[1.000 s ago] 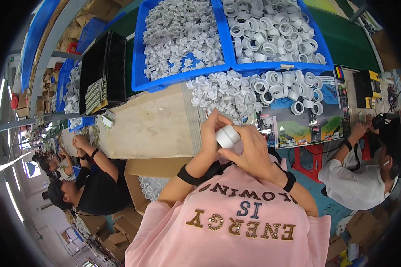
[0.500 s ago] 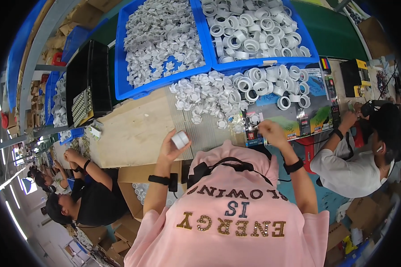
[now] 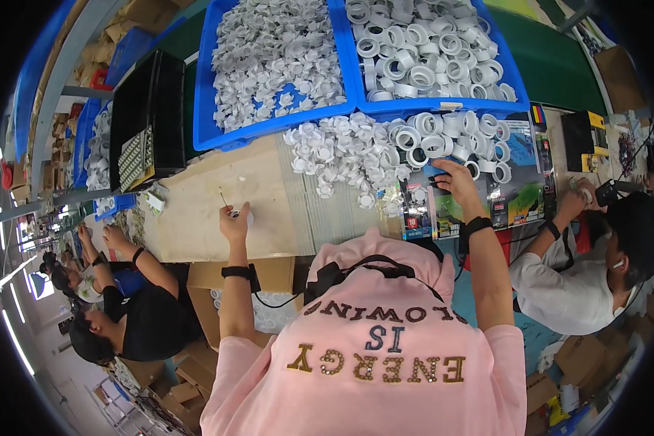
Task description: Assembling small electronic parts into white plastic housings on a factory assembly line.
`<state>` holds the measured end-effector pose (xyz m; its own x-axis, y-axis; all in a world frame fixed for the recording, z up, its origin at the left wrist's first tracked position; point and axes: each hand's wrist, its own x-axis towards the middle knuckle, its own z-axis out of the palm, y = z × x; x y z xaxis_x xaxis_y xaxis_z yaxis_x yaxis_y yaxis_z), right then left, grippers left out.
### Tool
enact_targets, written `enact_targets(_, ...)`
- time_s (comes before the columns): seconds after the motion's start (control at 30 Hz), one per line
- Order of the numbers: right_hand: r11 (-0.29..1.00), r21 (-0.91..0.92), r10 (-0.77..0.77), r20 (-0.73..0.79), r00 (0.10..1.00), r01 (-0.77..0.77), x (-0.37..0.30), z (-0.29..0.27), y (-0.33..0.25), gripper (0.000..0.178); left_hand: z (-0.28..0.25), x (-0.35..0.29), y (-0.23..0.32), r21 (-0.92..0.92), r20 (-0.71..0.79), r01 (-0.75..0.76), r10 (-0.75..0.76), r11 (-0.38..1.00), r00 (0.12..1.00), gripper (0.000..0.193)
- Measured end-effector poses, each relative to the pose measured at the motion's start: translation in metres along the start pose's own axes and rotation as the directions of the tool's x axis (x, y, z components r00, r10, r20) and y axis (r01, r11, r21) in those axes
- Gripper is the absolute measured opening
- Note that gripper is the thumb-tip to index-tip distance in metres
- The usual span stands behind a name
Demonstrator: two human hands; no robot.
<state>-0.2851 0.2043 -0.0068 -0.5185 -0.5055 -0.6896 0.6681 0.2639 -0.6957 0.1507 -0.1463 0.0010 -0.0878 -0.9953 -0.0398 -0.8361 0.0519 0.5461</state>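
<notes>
Just beyond right hand [image 3: 458,182], white rings [image 3: 461,152]

A small, white plastic piece [image 3: 250,217] sits in the left hand [image 3: 233,227] above the bare part of the tabletop [image 3: 196,231]; fingers hide most of it, so its tilt is unclear. Short, open white plastic rings [image 3: 433,145] lie in a loose heap at the right hand [image 3: 459,183], whose fingertips are just beside the nearest ones; contact is unclear. Some rings lie flat, others stand on edge or lean together, and 2 rest at the heap's near right edge. Thin, lobed white pieces [image 3: 338,149] pile up against the heap's left side, overlapping at mixed angles.
</notes>
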Motion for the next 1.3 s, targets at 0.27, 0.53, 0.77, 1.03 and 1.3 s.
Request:
enact_targets(0.27, 0.975, -0.196, 0.128, 0.131, 0.983, -0.1, -0.014, 0.004, -0.01, 0.022, 0.027, -0.008, 0.0, 0.467, -0.462, 0.007, 0.238, 0.884, 0.854, 0.06)
enact_targets(0.53, 0.953, -0.296, 0.142, 0.231, 0.962, -0.07, -0.007, 0.025, -0.011, 0.02, 0.037, -0.096, 0.083, -0.576, 0.468, 0.162, 0.161, 0.802, 0.869, 0.018)
enact_targets(0.77, 0.917, -0.379, 0.201, 0.173, 0.964, -0.123, -0.02, 0.002, -0.019, 0.019, 0.08, -0.14, 0.07, -0.404, 0.833, 0.485, 0.093, 0.775, 0.546, 0.016)
enact_targets(1.03, 0.836, -0.517, 0.285, 0.123, 0.951, -0.184, -0.051, -0.031, -0.014, 0.019, 0.081, -0.136, 0.076, -0.423, 0.838, 0.599, 0.042, 0.68, 0.544, 0.012)
enact_targets(1.3, 0.993, -0.104, 0.063, 0.065, 0.996, -0.057, -0.04, -0.022, -0.007, 0.028, 0.076, -0.136, 0.082, -0.385, 0.854, 0.642, -0.007, 0.663, 0.52, 0.013)
